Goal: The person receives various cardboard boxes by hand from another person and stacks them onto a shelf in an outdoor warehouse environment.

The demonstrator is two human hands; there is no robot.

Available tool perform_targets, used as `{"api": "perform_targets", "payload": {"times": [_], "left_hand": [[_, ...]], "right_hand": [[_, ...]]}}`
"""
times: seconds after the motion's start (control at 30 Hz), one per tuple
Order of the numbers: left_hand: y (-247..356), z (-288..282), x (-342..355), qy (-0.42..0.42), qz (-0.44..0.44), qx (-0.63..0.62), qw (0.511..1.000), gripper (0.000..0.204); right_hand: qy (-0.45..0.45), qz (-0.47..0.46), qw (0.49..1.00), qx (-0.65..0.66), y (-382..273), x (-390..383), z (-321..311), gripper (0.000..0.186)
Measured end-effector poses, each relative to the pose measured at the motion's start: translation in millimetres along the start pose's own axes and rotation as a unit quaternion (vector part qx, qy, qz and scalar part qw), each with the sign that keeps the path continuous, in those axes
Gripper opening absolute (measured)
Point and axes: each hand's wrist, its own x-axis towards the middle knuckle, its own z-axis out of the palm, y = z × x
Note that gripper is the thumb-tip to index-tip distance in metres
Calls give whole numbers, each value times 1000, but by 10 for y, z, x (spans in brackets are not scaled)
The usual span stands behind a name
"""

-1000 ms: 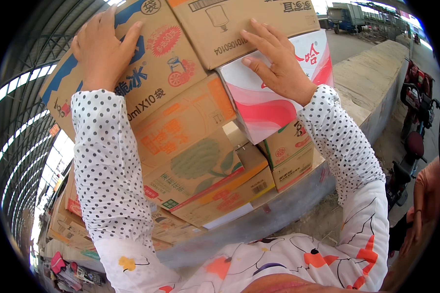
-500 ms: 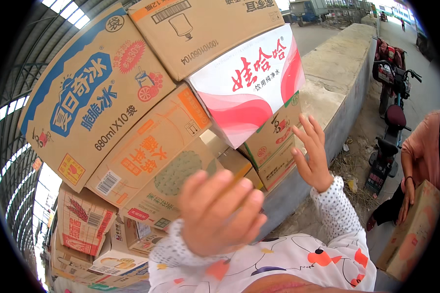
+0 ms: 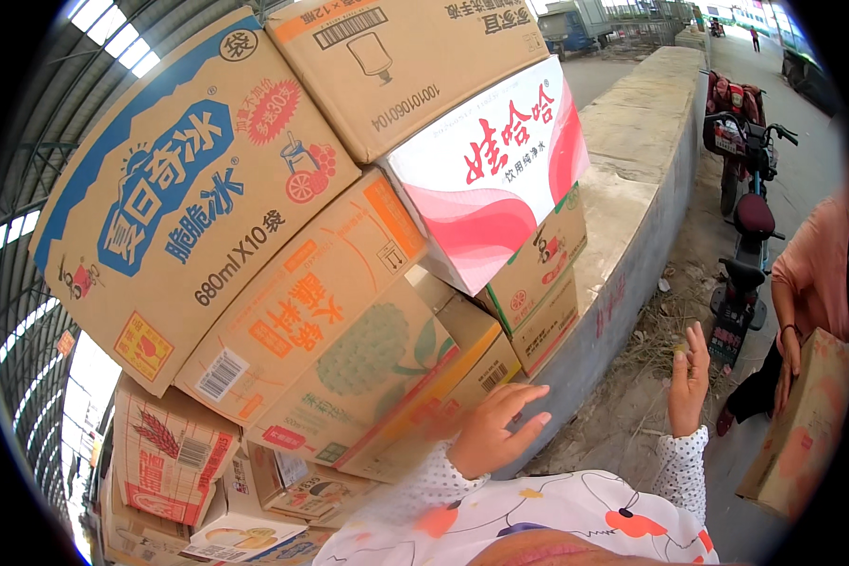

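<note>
A tall stack of cardboard boxes leans in front of me, filling the left and middle of the head view. My left hand (image 3: pixel 496 429) is empty, fingers apart, close to a yellow-edged brown box (image 3: pixel 476 363) low in the stack; I cannot tell whether it touches it. To the right, my right hand (image 3: pixel 689 382) is raised with its fingers stretched up, holding nothing. A white box with pink waves (image 3: pixel 491 170) sits above the left hand. Left of it are a large brown and blue box (image 3: pixel 189 189) and an orange-printed brown box (image 3: pixel 302 292).
A low concrete wall (image 3: pixel 632 141) runs behind the stack. Beyond it on the right stands an electric scooter (image 3: pixel 753 217) on the ground. At the far right a person (image 3: pixel 811 264) in a pink top holds a flat cardboard box (image 3: pixel 802 424). Dry litter lies along the wall's foot.
My left hand has dropped down and to the right, away from the front of the stack. My right hand has moved right and lower, away from the boxes. The stack keeps its arrangement.
</note>
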Motion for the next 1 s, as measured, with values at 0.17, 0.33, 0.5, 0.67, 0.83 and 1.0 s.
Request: {"api": "perform_targets", "payload": {"times": [0.17, 0.33, 0.5, 0.67, 0.83, 1.0], "left_hand": [[-58, 88, 45, -30, 44, -34, 998, 35], [-18, 77, 49, -28, 57, -31, 997, 35], [-54, 143, 86, 22, 116, -22, 993, 34], [-38, 160, 58, 44, 33, -116, 992, 32], [-76, 176, -33, 72, 0, -163, 984, 31], [-4, 159, 23, 43, -18, -187, 981, 29]], "right_hand": [[64, 38, 997, 22, -70, -149, -157, 41], [126, 40, 991, 11, -91, -185, -299, 42], [217, 36, 975, 17, -5, -215, -657, 47], [296, 47, 953, -31, -128, -150, -872, 47], [312, 46, 948, -41, -139, -111, -962, 48], [336, 44, 940, -48, -84, -204, -1147, 49]]}}
